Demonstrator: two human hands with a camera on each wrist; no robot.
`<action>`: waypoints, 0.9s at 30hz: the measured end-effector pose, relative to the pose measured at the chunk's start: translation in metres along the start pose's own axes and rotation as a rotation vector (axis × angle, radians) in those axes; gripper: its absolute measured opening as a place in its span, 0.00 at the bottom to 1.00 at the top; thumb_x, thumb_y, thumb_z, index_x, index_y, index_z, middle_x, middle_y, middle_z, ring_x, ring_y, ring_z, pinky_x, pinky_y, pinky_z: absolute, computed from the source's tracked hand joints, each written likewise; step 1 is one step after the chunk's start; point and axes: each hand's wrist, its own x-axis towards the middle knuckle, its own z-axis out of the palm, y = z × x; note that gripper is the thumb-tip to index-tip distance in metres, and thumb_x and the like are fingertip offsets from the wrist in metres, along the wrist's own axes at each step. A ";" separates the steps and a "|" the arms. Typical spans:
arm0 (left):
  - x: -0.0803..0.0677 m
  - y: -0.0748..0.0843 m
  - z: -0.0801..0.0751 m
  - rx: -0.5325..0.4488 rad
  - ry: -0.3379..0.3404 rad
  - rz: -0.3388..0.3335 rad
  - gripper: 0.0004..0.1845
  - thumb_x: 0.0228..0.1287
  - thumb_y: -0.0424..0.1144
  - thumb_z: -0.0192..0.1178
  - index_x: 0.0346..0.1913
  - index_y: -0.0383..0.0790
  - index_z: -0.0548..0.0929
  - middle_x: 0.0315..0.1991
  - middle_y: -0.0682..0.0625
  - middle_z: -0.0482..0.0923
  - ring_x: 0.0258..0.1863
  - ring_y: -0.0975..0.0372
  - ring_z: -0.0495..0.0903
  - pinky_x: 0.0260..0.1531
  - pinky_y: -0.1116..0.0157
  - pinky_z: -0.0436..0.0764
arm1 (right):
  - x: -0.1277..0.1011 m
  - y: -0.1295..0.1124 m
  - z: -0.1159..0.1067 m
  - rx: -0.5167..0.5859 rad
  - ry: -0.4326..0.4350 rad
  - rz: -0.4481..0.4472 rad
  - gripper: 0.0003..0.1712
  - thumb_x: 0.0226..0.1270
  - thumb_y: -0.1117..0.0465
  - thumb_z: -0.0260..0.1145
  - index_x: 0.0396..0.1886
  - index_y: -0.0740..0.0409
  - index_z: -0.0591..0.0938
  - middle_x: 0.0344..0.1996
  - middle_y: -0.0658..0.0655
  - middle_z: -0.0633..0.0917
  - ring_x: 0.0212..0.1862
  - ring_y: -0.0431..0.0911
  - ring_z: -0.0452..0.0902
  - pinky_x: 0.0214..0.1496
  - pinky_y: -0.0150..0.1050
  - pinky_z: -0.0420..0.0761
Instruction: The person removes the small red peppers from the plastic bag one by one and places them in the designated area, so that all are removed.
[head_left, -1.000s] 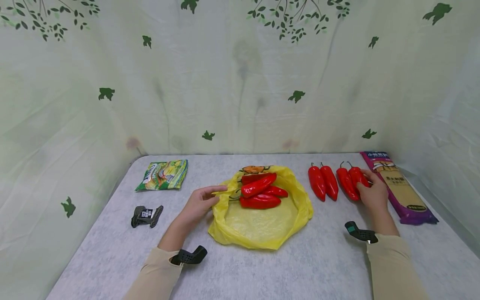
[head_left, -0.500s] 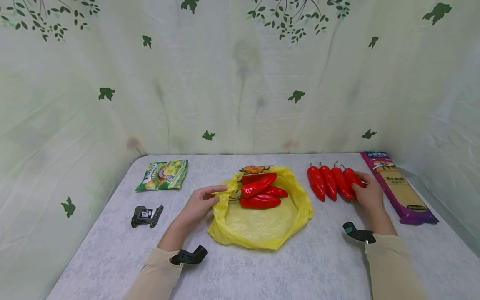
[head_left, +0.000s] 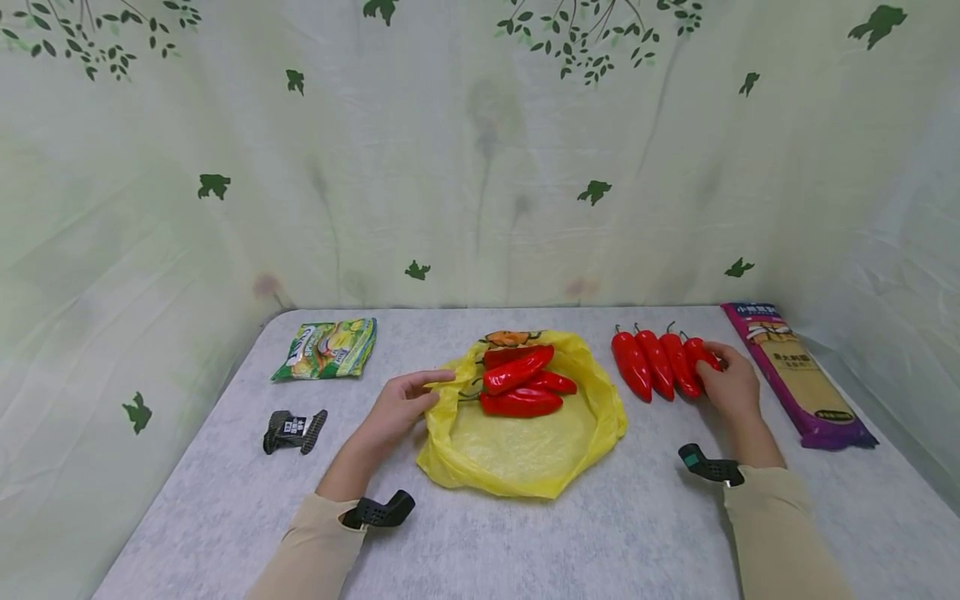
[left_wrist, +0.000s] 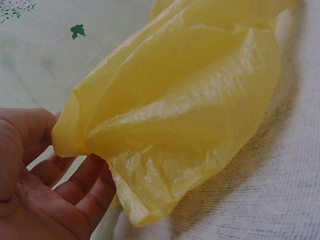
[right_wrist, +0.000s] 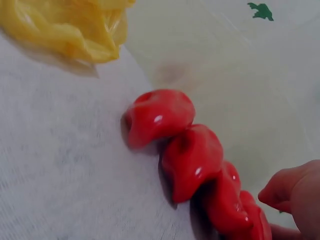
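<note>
Left hand [head_left: 396,410] at the left rim of the yellow bag [head_left: 525,442]; thumb and fingers pinch the rim's edge, plain in the left wrist view [left_wrist: 30,170], where the plastic [left_wrist: 190,110] bunches up above the palm. Bag lies open on the table [head_left: 225,500], mid-centre, with several red peppers [head_left: 521,379] piled in its far half.

Right hand [head_left: 729,385] rests against the rightmost of four loose peppers [head_left: 660,365], which lie side by side, touching, stems away from the person, just right of the bag. Fingers curve round the end pepper's near side; whether they grip it or only press against it, cannot tell. Right wrist view shows the row [right_wrist: 195,160] packed close, a fingertip [right_wrist: 295,192] at its near end, bag edge [right_wrist: 70,30] beyond.

Purple noodle pack [head_left: 795,375] just right of the hand. Green snack packet [head_left: 326,348] at the far left; a small dark wrapper [head_left: 294,432] nearer, left of the left hand. Both well apart from the bag.
</note>
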 end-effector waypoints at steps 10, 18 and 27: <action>0.000 -0.001 -0.001 -0.008 -0.005 0.009 0.20 0.72 0.32 0.53 0.63 0.45 0.80 0.70 0.49 0.71 0.54 0.63 0.73 0.45 0.71 0.77 | -0.014 -0.025 0.000 0.029 0.108 -0.017 0.31 0.76 0.55 0.51 0.77 0.47 0.65 0.80 0.58 0.58 0.79 0.58 0.51 0.69 0.57 0.72; 0.001 -0.002 -0.001 -0.012 -0.007 0.010 0.20 0.71 0.32 0.53 0.63 0.45 0.80 0.70 0.49 0.72 0.53 0.63 0.73 0.45 0.71 0.77 | -0.026 -0.047 0.009 0.061 0.116 -0.082 0.28 0.77 0.55 0.51 0.75 0.43 0.68 0.77 0.55 0.62 0.77 0.54 0.55 0.68 0.55 0.74; 0.001 -0.005 -0.001 -0.023 -0.006 0.036 0.20 0.71 0.32 0.54 0.64 0.44 0.80 0.69 0.48 0.72 0.50 0.65 0.76 0.44 0.72 0.78 | -0.048 -0.074 0.017 0.083 0.059 -0.158 0.29 0.75 0.56 0.56 0.74 0.43 0.67 0.76 0.56 0.65 0.75 0.55 0.59 0.67 0.56 0.75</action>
